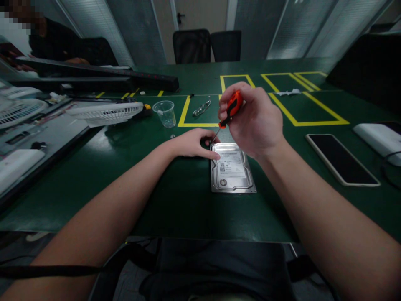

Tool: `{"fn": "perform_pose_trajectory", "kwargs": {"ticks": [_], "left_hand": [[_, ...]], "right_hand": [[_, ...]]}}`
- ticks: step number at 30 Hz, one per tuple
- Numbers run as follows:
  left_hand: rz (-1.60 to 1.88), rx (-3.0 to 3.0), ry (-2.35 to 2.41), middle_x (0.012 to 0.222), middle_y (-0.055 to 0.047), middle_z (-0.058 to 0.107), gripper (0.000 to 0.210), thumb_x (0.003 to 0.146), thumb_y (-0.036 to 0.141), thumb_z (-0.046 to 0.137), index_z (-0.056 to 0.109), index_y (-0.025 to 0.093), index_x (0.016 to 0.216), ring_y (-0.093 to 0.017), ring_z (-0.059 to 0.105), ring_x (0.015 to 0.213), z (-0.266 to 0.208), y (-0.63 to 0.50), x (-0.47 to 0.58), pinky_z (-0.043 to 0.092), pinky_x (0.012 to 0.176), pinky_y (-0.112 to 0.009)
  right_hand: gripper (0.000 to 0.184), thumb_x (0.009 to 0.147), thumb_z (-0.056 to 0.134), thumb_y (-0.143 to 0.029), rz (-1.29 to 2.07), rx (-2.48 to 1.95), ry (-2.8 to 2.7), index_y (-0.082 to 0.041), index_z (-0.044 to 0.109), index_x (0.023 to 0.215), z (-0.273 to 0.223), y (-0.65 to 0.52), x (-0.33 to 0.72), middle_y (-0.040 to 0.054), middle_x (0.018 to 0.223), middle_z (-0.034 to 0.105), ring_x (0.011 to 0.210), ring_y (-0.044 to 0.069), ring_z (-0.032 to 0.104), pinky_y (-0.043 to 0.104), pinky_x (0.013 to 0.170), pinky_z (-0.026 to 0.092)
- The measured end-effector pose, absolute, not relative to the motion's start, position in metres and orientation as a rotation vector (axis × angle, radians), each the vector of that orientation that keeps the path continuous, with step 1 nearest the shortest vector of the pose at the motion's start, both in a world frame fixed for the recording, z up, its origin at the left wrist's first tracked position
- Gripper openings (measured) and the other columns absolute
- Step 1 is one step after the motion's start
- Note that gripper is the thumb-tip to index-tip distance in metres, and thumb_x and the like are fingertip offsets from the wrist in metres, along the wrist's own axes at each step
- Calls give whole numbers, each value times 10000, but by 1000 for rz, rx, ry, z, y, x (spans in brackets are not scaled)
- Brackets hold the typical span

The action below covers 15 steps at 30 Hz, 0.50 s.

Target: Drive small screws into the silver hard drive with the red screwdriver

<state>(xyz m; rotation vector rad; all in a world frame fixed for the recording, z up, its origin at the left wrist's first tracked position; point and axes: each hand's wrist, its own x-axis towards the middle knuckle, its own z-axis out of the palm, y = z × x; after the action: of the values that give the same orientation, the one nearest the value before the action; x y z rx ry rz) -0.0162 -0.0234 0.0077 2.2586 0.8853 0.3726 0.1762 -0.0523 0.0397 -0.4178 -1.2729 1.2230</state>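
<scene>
A silver hard drive point(233, 171) with a white label lies flat on the green table. My left hand point(196, 144) grips its far left corner, thumb on top and fingers around the edge, partly hidden. My right hand point(255, 117) is wrapped round the red and black handle of a screwdriver point(233, 108). The screwdriver is tilted, its thin shaft pointing down to the drive's far left corner; whether the tip sits in a screw is too small to tell. Beyond my left hand stands a clear plastic cup point(165, 113), with a few tiny metal bits point(172, 136) in front of it.
A small shiny metal object point(202, 108) lies inside yellow tape lines. To the right are a phone point(343, 159) and a white device point(380, 140). White fan grilles point(106, 112) and long black bars point(150, 79) crowd the left, where another person point(56, 44) sits.
</scene>
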Motion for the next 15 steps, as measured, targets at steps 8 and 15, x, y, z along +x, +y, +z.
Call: {"fn": "perform_pose_trajectory", "kwargs": {"ticks": [8, 15], "left_hand": [[361, 2268, 900, 1115, -97, 733, 647, 764, 627, 865, 755, 161, 1200, -262, 639, 972, 7, -22, -16, 477, 856, -376], [369, 2261, 899, 1113, -93, 737, 628, 764, 626, 863, 759, 169, 1182, -262, 634, 970, 8, -23, -16, 477, 847, -371]], "right_hand": [[291, 939, 761, -483, 1223, -418, -1263, -273, 638, 779, 40, -55, 176, 34, 905, 703, 804, 211, 674, 364, 789, 568], [260, 941, 762, -500, 1218, -442, -1258, -283, 649, 852, 40, -56, 174, 9, 814, 641, 727, 196, 598, 330, 704, 533]]}}
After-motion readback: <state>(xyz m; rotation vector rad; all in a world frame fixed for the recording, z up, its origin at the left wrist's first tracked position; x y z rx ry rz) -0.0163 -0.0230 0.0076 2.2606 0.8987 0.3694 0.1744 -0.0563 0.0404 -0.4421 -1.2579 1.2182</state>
